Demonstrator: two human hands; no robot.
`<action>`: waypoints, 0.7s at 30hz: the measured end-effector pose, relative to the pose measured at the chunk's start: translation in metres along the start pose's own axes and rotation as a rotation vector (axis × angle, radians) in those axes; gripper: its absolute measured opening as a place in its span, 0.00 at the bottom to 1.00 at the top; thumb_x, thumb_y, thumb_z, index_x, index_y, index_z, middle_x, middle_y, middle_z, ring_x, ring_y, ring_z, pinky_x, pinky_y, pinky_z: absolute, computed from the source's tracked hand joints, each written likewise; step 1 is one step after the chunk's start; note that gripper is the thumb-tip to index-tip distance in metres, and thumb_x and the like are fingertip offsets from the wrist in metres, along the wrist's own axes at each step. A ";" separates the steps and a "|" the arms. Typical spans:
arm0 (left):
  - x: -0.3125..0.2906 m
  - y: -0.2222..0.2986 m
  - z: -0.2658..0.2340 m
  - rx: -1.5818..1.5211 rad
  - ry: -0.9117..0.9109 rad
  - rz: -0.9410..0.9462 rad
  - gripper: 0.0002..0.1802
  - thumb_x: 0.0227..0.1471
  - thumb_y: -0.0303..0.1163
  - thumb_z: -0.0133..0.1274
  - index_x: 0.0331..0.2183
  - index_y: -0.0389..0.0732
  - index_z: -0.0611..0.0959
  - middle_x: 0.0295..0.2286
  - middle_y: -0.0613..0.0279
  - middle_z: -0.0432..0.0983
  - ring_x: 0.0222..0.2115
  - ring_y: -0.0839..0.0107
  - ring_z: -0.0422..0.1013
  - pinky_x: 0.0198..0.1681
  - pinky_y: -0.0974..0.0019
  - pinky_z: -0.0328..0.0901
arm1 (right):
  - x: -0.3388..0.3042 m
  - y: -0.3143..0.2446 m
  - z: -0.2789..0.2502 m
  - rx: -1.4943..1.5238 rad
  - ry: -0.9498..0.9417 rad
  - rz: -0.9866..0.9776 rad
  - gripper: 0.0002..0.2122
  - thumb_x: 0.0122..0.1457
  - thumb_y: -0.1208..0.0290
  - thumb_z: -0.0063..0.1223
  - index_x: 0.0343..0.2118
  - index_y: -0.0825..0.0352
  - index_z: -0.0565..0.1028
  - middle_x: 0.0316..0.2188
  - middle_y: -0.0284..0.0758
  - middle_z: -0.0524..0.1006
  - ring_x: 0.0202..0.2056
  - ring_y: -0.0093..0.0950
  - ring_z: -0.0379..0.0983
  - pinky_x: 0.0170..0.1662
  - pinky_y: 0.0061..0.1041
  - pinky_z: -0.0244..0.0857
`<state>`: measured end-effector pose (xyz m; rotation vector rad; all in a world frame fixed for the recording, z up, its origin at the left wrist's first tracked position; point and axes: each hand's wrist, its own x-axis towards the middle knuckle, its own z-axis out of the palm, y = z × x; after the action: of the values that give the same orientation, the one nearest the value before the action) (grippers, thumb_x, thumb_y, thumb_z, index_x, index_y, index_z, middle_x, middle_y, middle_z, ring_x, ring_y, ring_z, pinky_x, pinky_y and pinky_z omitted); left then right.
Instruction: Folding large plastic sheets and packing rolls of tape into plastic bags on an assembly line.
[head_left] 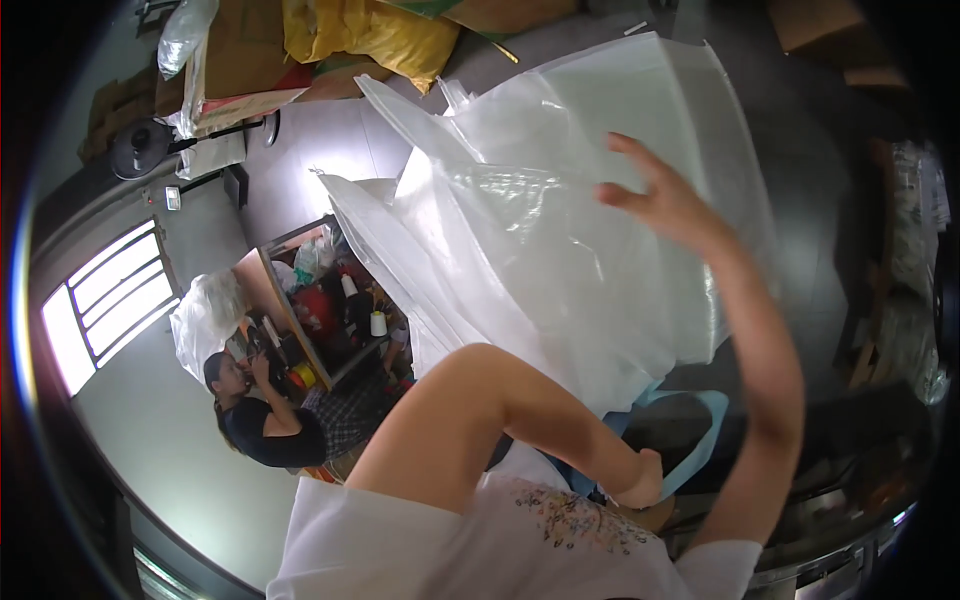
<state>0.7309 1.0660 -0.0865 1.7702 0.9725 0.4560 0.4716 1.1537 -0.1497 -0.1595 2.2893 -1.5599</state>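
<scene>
A large, translucent white woven plastic sack (560, 250) spreads in front of me, its sides creased and shiny. My right hand (665, 205) is raised over its right half. Thumb and forefinger stand apart with nothing between them; whether the hand touches the sheet I cannot tell. My left arm bends across my body, elbow up, over the near edge of the sack. At its end my left hand (642, 482) looks closed, fingers curled downward and mostly hidden. A light blue strap (712, 425) loops right beside it; what the hand grips does not show.
Another person (265, 420) sits at the left beside a wooden-edged bench (290, 310) crowded with thread cones and bags. A black fan (142, 150), cardboard boxes (245, 50) and a yellow sack (375, 40) stand farther back. Wrapped goods (915, 200) line the right side.
</scene>
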 end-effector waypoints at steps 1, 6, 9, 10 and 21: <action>0.090 0.043 0.035 0.001 -0.033 -0.017 0.11 0.44 0.34 0.49 0.27 0.36 0.78 0.26 0.54 0.74 0.30 0.59 0.72 0.33 0.54 0.62 | 0.016 -0.001 0.019 0.005 0.001 -0.055 0.35 0.50 0.47 0.55 0.55 0.68 0.61 0.49 0.43 0.68 0.54 0.36 0.62 0.52 0.28 0.57; 0.079 0.017 0.063 -0.019 -0.217 -0.252 0.12 0.44 0.39 0.48 0.29 0.42 0.79 0.28 0.57 0.74 0.32 0.61 0.71 0.36 0.55 0.63 | 0.026 -0.054 0.053 0.183 -0.404 0.205 0.41 0.45 0.34 0.48 0.50 0.70 0.64 0.30 0.43 0.76 0.39 0.38 0.73 0.41 0.30 0.64; 0.117 0.021 0.082 -0.063 -0.292 -0.419 0.13 0.44 0.42 0.48 0.31 0.46 0.79 0.29 0.59 0.74 0.33 0.62 0.70 0.37 0.55 0.63 | -0.028 -0.122 0.053 -0.218 -0.500 0.063 0.39 0.45 0.35 0.50 0.46 0.72 0.66 0.22 0.43 0.75 0.30 0.41 0.75 0.35 0.33 0.66; 0.135 0.024 0.086 -0.038 -0.322 -0.371 0.14 0.44 0.43 0.48 0.31 0.47 0.79 0.30 0.59 0.74 0.34 0.62 0.70 0.38 0.55 0.64 | -0.043 -0.105 0.047 -0.184 -0.500 0.169 0.36 0.46 0.39 0.51 0.45 0.72 0.67 0.20 0.42 0.74 0.27 0.42 0.74 0.33 0.34 0.66; 0.031 0.038 -0.019 -0.429 0.197 -0.069 0.13 0.44 0.32 0.48 0.34 0.37 0.77 0.31 0.50 0.75 0.34 0.49 0.72 0.36 0.53 0.67 | -0.119 0.014 -0.015 0.165 0.047 0.730 0.12 0.53 0.65 0.51 0.33 0.71 0.74 0.22 0.33 0.75 0.22 0.23 0.73 0.24 0.24 0.68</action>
<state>0.7514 1.0962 -0.0486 1.3198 0.9824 0.7460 0.5786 1.2072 -0.1300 0.6832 1.9006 -1.3353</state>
